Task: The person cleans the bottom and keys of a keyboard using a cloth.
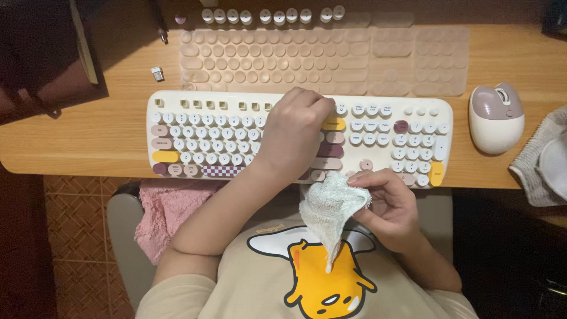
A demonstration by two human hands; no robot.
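A: L hand [293, 133], centre of frame – what's it doing?

B: Lies on the cream keyboard [195, 127], fingers curled down, tips pinched at the top key row just left of the yellow key [333, 124]. Looks like it's gripping a keycap but can't tell; fingers hide it.

A: R hand [390, 207]?

B: Lower centre-right, just below the kbd's front edge. Clenched on a pale, fluffy cloth [331, 212]; cloth hangs down in a point over the person's shirt.

A: Kbd position?

B: Mid-frame on the wooden desk [71, 147], running left to right. Round keys, mostly white, some mauve and yellow. Several sockets in top row at left stand bare, no caps.

A: Rest of desk?

B: Clear silicone kbd cover [384, 65] laid flat above the kbd, upper centre. Row of loose round keycaps [266, 16] along top edge. Small USB dongle [157, 73] upper left. Cream and mauve mouse [496, 117] right of kbd, near but apart. Grey cloth [540, 159] at right edge. Pink fluffy fabric [168, 207] lower left, on the chair.
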